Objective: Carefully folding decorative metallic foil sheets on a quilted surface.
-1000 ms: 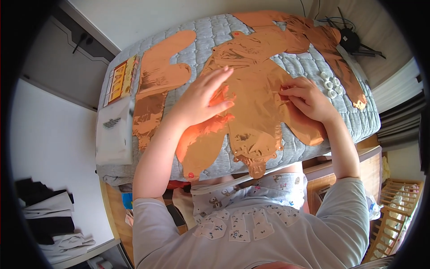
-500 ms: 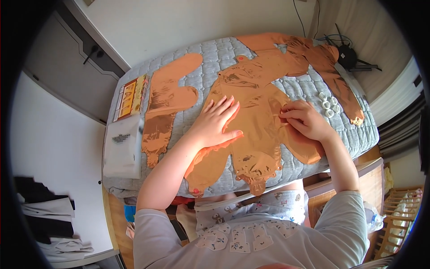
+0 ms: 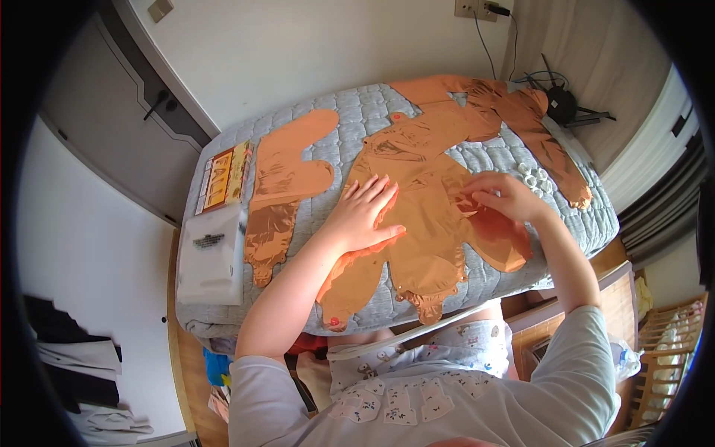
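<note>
A flat copper-orange foil balloon (image 3: 417, 253), with several rounded limbs, lies spread over the bed in front of me. My left hand (image 3: 367, 211) rests on its left side, palm down, fingers stretched out and thumb apart. Over the balloon's right limb is my right hand (image 3: 503, 197), its thumb and index finger drawn together in a pinch; whatever may be between them is too small to make out. Red-orange reflections show on the foil around both hands. Small white rings or tape rolls (image 3: 535, 179) lie just beyond my right hand.
Another flat foil balloon (image 3: 287, 171) lies at left, beside a printed package (image 3: 223, 177) and a white plastic packet (image 3: 211, 257). More foil (image 3: 547, 138) covers the far right of the quilted bed (image 3: 357, 104). A black router (image 3: 564, 104) with antennas stands by the far right corner.
The view has tilted up slightly, showing more wall and a socket. My right hand has shifted slightly, its fingers looser over the foil limb. My left hand stays flat in place.
</note>
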Tool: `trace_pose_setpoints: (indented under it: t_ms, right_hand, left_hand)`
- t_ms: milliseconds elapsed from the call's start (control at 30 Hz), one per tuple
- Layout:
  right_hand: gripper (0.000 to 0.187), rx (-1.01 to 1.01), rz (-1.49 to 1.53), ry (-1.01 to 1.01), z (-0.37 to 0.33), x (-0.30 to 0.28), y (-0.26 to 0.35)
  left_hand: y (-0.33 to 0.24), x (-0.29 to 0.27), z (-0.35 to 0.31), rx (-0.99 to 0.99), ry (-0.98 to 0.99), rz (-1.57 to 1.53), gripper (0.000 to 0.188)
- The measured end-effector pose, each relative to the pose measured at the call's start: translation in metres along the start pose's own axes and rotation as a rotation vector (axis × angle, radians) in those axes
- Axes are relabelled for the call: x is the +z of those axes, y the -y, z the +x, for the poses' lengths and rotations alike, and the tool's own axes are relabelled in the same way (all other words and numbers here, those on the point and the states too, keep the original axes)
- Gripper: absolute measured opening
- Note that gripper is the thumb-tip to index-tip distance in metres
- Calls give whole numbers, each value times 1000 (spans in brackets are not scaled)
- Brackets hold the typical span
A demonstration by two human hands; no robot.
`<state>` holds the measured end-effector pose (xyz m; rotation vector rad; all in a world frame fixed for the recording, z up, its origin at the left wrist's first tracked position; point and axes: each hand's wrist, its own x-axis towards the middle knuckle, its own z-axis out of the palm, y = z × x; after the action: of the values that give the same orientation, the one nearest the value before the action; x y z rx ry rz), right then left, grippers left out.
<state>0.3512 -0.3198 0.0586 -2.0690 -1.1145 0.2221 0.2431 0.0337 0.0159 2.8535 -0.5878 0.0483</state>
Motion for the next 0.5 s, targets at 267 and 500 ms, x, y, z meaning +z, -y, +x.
trace_pose_setpoints:
  t_ms: [267,500]
  right_hand:
    - [42,331,-86,-316,114,-51,-81]
    - [74,506,-392,-465,175,-38,-114]
  left_hand:
    - [2,3,0,-5,-40,-13,95]
    - [0,4,2,10,-56,2,95]
